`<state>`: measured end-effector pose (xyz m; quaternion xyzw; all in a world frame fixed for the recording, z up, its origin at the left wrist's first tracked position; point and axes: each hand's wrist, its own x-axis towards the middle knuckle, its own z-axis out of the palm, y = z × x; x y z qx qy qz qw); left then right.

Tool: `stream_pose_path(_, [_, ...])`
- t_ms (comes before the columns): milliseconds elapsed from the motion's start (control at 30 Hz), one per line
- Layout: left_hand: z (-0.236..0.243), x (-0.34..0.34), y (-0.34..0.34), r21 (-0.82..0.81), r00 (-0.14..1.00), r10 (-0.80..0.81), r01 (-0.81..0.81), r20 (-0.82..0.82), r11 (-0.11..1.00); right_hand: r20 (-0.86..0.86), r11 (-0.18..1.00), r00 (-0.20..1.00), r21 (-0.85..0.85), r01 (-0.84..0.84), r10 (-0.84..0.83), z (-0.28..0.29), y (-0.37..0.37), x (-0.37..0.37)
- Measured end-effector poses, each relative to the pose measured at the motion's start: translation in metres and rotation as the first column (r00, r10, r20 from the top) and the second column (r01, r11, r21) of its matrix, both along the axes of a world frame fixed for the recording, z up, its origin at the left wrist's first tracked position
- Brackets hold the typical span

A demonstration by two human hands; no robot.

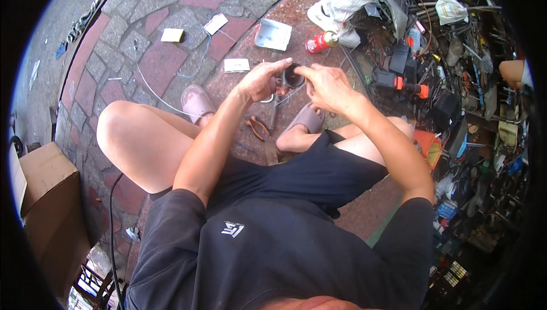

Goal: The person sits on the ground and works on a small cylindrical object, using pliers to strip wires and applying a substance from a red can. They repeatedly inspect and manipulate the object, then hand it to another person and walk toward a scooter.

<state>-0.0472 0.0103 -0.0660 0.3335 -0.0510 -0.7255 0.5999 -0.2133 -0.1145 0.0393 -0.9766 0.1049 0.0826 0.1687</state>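
Note:
A dark, hollow, cup-shaped round part (pixel 293 77) is held up in front of my knees, its open end turned toward me. My left hand (pixel 260 82) grips it from the left, the thumb along its upper edge. From the right, my right hand (pixel 333 89) has its fingers curled, with the index fingertip at the part's rim; how far it reaches inside is hidden. On the ground below lie pliers (pixel 258 128) with orange and black handles. A metal rod (pixel 274 113) lies near them, partly covered.
Beyond my hands are a white tray (pixel 273 35), a red spray can (pixel 320 43) and a small white box (pixel 236 65). Tools and scrap crowd the right side, including an orange-black tool (pixel 389 79). A cardboard box (pixel 48 190) stands at left. A thin cable (pixel 152 89) crosses the paving.

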Motion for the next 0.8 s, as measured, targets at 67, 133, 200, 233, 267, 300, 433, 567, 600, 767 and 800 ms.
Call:
stream_pose_path(67, [0.002, 0.002, 0.001, 0.017, 0.999, -0.015, 0.015, -0.028, 1.0, -0.028, 0.988, 0.998, -0.137, -0.068, 0.065, 0.007, -0.004, 0.005])
stream_pose_path(133, [-0.002, 0.005, 0.0, 0.032, 0.998, -0.037, 0.038, -0.048, 0.999, -0.033, 0.957, 0.989, -0.249, -0.148, 0.144, 0.009, -0.002, 0.004])
stream_pose_path(200, [-0.005, 0.005, 0.0, 0.011, 1.0, -0.025, 0.025, 0.001, 1.0, -0.057, 0.939, 0.984, -0.294, -0.18, 0.171, 0.008, 0.001, 0.002])
stream_pose_path(233, [-0.006, 0.005, 0.0, 0.0, 1.0, -0.018, 0.018, 0.026, 1.0, -0.073, 0.944, 0.985, -0.284, -0.17, 0.156, 0.004, 0.004, -0.002])
stream_pose_path(267, [-0.006, 0.005, -0.001, -0.004, 0.999, -0.017, 0.018, 0.043, 1.0, -0.09, 0.948, 0.986, -0.274, -0.16, 0.141, 0.001, 0.007, -0.005])
stream_pose_path(300, [-0.006, 0.005, -0.002, -0.006, 0.998, -0.016, 0.017, 0.06, 1.0, -0.083, 0.973, 0.993, -0.208, -0.101, 0.085, -0.001, 0.01, -0.006])
stream_pose_path(433, [0.0, 0.003, -0.004, 0.045, 0.993, 0.076, -0.08, 0.091, 0.996, -0.067, 0.959, 0.98, 0.207, 0.195, -0.185, -0.003, 0.023, -0.003])
stream_pose_path(567, [0.0, 0.006, -0.002, 0.018, 0.996, 0.048, -0.05, 0.076, 0.999, -0.172, 0.913, 0.951, 0.279, 0.298, -0.257, 0.01, 0.018, 0.003])
stream_pose_path(600, [-0.001, 0.006, -0.002, 0.013, 0.996, 0.025, -0.026, 0.084, 1.0, -0.186, 0.95, 0.959, 0.191, 0.247, -0.212, 0.016, 0.013, 0.004])
stream_pose_path(767, [-0.005, 0.011, -0.001, -0.066, 0.996, -0.084, 0.085, 0.019, 0.994, -0.001, 0.949, 0.982, -0.256, -0.183, 0.189, 0.011, -0.015, 0.005])
stream_pose_path(800, [-0.004, 0.011, 0.0, -0.061, 0.996, -0.092, 0.093, 0.019, 0.994, -0.015, 0.911, 0.966, -0.328, -0.249, 0.259, 0.013, -0.018, 0.007])
